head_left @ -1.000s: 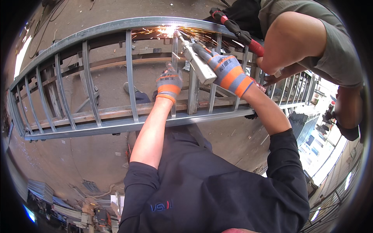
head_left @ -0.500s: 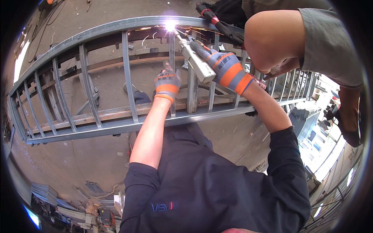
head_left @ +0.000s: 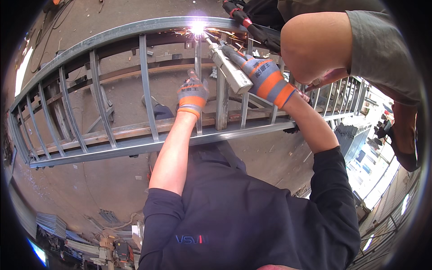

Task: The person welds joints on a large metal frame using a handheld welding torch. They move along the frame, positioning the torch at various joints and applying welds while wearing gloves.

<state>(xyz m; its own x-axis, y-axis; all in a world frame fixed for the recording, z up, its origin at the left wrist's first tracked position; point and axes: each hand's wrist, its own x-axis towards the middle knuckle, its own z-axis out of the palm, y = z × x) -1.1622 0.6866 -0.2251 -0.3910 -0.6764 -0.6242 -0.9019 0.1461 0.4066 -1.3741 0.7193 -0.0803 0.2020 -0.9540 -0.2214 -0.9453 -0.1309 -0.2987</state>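
Observation:
A grey steel railing frame (head_left: 99, 156) with several upright bars lies across the view. My right hand (head_left: 265, 78), in a grey and orange glove, is closed round a handheld welding torch (head_left: 233, 72) with a silver body. The torch's thin tip points up and left at the far rail (head_left: 130, 31), where a white-violet glare and sparks hide the joint with an upright bar (head_left: 198, 58). My left hand (head_left: 192, 93), in a matching glove, is closed on that same bar below the glare. Part of its fingers is hidden behind the glove.
At the upper right another person's bare knee (head_left: 315, 45) and grey shorts (head_left: 382, 49) are close to the frame. A dark-sleeved arm or strap with a red band (head_left: 246, 21) reaches the far rail. Stacked metal profiles (head_left: 51, 224) lie lower left. Cables (head_left: 51, 22) run over the floor.
The sparks at the far rail have spread wider round the glare. Both hands stay nearly in place, and the torch tip remains at the same joint.

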